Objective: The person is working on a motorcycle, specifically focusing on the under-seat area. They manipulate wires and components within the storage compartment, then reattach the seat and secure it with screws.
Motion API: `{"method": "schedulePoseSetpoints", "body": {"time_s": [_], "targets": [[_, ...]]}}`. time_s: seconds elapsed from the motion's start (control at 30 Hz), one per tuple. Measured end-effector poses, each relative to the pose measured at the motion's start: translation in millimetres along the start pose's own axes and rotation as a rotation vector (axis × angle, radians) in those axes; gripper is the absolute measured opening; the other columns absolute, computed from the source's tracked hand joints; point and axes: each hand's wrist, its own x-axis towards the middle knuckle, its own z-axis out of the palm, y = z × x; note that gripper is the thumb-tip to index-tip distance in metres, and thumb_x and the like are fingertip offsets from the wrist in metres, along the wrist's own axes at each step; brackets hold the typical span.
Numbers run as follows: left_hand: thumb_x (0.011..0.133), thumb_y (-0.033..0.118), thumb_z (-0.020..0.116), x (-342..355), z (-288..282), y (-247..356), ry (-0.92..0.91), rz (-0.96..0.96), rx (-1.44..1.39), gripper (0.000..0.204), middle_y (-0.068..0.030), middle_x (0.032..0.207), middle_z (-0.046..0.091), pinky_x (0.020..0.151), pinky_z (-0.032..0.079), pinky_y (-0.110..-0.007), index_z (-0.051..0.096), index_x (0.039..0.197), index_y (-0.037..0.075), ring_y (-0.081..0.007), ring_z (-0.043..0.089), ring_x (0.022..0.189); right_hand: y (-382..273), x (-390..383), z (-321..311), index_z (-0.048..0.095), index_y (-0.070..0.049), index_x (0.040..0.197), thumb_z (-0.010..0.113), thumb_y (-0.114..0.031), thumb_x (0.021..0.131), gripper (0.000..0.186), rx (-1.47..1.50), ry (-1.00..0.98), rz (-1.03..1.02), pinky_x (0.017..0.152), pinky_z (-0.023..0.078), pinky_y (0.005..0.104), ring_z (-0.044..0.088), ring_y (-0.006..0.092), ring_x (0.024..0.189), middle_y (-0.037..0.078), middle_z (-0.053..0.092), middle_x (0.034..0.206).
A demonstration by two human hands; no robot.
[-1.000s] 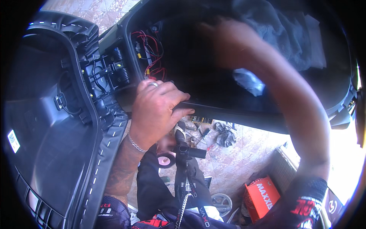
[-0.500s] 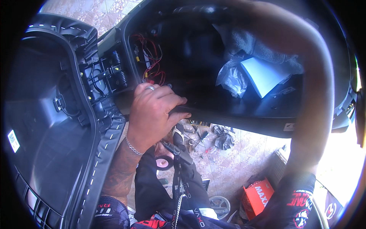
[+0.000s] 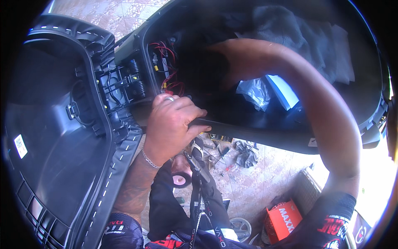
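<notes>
My left hand [image 3: 176, 120] rests on the near rim of a black under-seat storage compartment [image 3: 257, 122], fingers curled over the edge and thumb below it. Red and black wires [image 3: 168, 58] with yellow connectors lie just beyond its knuckles. Inside the compartment my right hand [image 3: 240, 60] reaches leftward. A dark black shape [image 3: 203, 70] sits at its fingers and hides them; what it is I cannot make out. Below the right forearm are a crumpled clear plastic bag [image 3: 253, 94] and a pale folded paper [image 3: 284, 92].
The raised black seat [image 3: 62, 137] with its spring hinge [image 3: 120, 81] stands at the left. Greyish wrapping [image 3: 282, 31] lies deeper in the compartment. On the tiled floor below are dark crumpled plastic [image 3: 246, 153], a tape roll [image 3: 181, 179] and an orange box [image 3: 283, 220].
My right hand has moved left and nearer inside the compartment, toward the wires, and a dark shape now shows at its fingers. My left hand keeps its place on the rim.
</notes>
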Motion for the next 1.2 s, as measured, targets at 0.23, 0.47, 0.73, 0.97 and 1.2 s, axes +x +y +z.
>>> {"method": "schedulePoseSetpoints", "body": {"time_s": [0.23, 0.47, 0.73, 0.97, 1.2], "targets": [[0.073, 0.032, 0.087, -1, 1, -1, -0.002, -0.012, -0.010, 0.028, -0.0005, 0.090, 0.069, 0.094, 0.041, -0.040, 0.080, 0.093, 0.014, -0.0222, 0.066, 0.091, 14, 14, -15, 0.052, -0.007, 0.150, 0.084, -0.027, 0.087, 0.073, 0.468, -0.189, 0.300, 0.091, 0.060, 0.0387, 0.069, 0.0304, 0.115, 0.020, 0.066, 0.137], [0.073, 0.031, 0.087, -2, 1, -1, 0.002, -0.002, -0.008, 0.028, -0.0005, 0.091, 0.069, 0.096, 0.041, -0.041, 0.079, 0.093, 0.013, -0.0217, 0.066, 0.092, -7, 19, 4, 0.052, -0.001, 0.145, 0.085, -0.018, 0.086, 0.070, 0.556, -0.043, 0.509, 0.087, 0.062, 0.0376, 0.072, 0.0303, 0.108, 0.023, 0.068, 0.130], [0.069, 0.030, 0.090, 0, 2, -2, 0.031, 0.020, -0.030, 0.033, -0.0034, 0.088, 0.071, 0.091, 0.042, -0.041, 0.080, 0.092, 0.010, -0.0238, 0.067, 0.087, -9, 23, -2, 0.041, -0.001, 0.153, 0.085, -0.018, 0.085, 0.082, 0.747, -0.092, 0.529, 0.081, 0.063, 0.0375, 0.073, 0.0290, 0.102, 0.021, 0.067, 0.129], [0.073, 0.031, 0.087, 0, 1, 0, -0.007, -0.005, 0.000, 0.029, -0.0007, 0.091, 0.069, 0.095, 0.040, -0.041, 0.079, 0.094, 0.013, -0.0221, 0.066, 0.091, -2, 42, 50, 0.040, -0.004, 0.152, 0.076, -0.019, 0.094, 0.070, 0.775, -0.138, 0.575, 0.084, 0.063, 0.0369, 0.070, 0.0278, 0.107, 0.020, 0.065, 0.128], [0.072, 0.032, 0.087, 1, -1, 0, -0.016, -0.014, 0.001, 0.029, -0.0007, 0.090, 0.069, 0.094, 0.041, -0.041, 0.080, 0.094, 0.014, -0.0223, 0.067, 0.091, 0, 35, 35, 0.045, -0.002, 0.146, 0.072, -0.013, 0.097, 0.057, 1.007, -0.199, 0.343, 0.084, 0.064, 0.0361, 0.072, 0.0258, 0.102, 0.019, 0.067, 0.125]]}}
